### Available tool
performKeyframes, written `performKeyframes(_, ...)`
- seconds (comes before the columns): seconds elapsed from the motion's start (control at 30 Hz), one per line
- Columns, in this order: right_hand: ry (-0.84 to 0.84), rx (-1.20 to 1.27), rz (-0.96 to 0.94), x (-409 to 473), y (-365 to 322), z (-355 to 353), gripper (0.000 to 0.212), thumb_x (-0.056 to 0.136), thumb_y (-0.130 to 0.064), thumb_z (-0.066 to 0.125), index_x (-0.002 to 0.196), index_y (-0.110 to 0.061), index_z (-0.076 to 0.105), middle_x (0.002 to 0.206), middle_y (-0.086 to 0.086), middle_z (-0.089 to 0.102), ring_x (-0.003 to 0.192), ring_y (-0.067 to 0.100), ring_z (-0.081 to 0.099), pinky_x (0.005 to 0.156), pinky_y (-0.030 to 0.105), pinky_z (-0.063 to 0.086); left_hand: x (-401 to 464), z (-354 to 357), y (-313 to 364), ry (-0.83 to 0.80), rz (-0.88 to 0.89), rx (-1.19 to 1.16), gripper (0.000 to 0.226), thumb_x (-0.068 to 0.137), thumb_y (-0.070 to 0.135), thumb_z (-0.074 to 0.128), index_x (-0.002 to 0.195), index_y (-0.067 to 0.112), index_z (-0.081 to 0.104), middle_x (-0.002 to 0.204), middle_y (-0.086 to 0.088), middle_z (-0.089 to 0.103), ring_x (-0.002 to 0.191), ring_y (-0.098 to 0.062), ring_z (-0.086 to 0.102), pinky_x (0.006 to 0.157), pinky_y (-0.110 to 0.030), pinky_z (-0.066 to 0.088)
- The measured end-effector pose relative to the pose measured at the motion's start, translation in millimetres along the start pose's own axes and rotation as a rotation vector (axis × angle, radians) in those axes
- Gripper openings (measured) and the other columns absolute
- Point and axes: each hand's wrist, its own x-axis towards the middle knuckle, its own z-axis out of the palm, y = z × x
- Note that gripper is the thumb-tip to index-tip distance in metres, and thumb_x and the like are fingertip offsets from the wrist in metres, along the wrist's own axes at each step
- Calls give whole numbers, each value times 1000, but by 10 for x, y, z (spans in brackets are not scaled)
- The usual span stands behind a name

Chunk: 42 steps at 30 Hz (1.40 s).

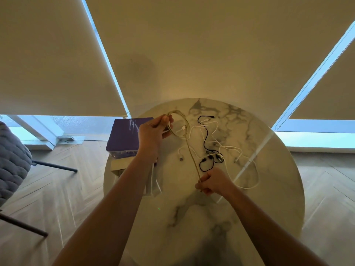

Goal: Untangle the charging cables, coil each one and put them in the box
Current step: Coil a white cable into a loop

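Observation:
My left hand [153, 131] is raised above the round marble table [269, 198] and grips several loops of a pale beige cable [189, 146]. The cable runs taut down to my right hand [211, 182], which pinches its free end. Behind it on the table lie a white cable [228, 148] and a black cable [208, 160], crossed over each other. A purple box [124, 137] stands at the table's left edge, just left of my left hand; my left forearm hides part of it.
A flat pale object [119, 166] and a clear piece lie under and beside the purple box. A grey padded chair [11, 160] with dark legs stands on the wooden floor at the left. Drawn roller blinds cover the windows behind.

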Motion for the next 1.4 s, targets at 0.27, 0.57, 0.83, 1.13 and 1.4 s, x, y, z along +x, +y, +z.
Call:
performKeyframes(0.27,-16,-17,-177,-121,-274,-102,58,70,-32,84,121,-16,59,101,-5,60,96,12,58,83,26,45,-45,15,-50,-36,5,8,25,92,11,58,112,-1,66,91,-3,71,82,-8,69,72,-22,58)
performKeyframes(0.57,287,374,-389,-285,-745,-285,21,88,-31,68,86,-10,74,54,-12,59,49,5,46,53,17,42,-248,87,-87,-132,34,42,20,93,13,57,105,4,70,94,-3,73,88,-12,70,78,-23,57)
performKeyframes(0.83,263,415,-397,-230,-668,-281,9,83,-21,73,86,-12,76,64,3,64,54,11,54,64,28,48,-253,65,-143,-127,35,72,20,93,16,58,105,6,71,91,0,73,83,-9,69,74,-24,58)
performKeyframes(1.13,433,236,-527,-234,-677,-300,13,91,-28,65,92,-19,74,66,-2,63,61,14,56,68,35,47,-264,-1,-198,-228,-89,202,19,96,24,54,91,15,70,82,-3,69,76,-12,67,67,-23,58)
performKeyframes(1.4,505,-121,-483,-160,-621,-329,24,95,-33,57,109,-21,71,96,0,60,91,21,59,81,41,50,-201,-59,-215,-460,12,764,26,90,35,61,114,24,66,96,9,70,92,-7,64,88,-27,49)
